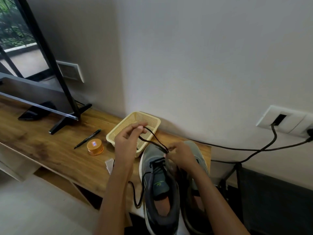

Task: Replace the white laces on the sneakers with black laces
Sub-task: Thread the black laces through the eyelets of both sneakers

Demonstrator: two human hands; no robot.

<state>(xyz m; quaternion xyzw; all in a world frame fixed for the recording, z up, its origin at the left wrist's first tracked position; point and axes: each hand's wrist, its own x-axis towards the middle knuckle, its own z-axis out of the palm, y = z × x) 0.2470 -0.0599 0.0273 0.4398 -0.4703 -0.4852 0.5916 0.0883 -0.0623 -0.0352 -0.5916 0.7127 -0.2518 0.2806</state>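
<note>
Our left hand (pixel 130 139) pinches the black lace (pixel 156 139) high while our right hand (pixel 182 156) pinches it down at the sneaker (pixel 160 184); we should draw it through evenly, untwisted.

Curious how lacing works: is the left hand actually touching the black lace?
Touching. The head view shows the left hand pinching the black lace between thumb and fingertips, holding its loop up.

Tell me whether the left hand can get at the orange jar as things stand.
Probably yes. The orange jar stands on the wooden table just left of the left hand, with nothing between them. But that hand pinches the black lace, so it would have to let go first.
</note>
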